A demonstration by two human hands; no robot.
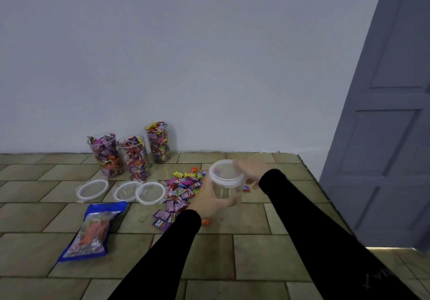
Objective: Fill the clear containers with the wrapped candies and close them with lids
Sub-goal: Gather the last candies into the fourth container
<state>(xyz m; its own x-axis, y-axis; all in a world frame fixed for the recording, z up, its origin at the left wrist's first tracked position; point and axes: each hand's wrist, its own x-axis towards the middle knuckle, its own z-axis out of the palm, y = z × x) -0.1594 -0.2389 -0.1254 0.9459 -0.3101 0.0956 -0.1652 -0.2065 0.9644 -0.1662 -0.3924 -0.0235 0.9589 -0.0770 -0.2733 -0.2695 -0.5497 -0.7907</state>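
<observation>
Clear container (225,189), seemingly empty: my left hand (210,200) grips its body, right hand (252,171) curled on the lid (224,171); I'd peel it off evenly.

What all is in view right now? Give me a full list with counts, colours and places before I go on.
Filled containers: three, clear, packed with candies, no lids, standing by the wall.
Loose lids: three, clear with white rims, flat on the floor in a row in front of them.
Held container: one, clear, looks empty, white-rimmed lid on it, between both hands.
Loose candies: a pile, mostly purple, red and yellow, on the floor right of the lids.
Candy bag: one, blue edged, lying on the floor at left.
Floor: tan tiles.
Wall: white.
Door: grey, at right.
Left hand: grips the container's body; black sleeve.
Right hand: on the lid's rim; black sleeve.
</observation>
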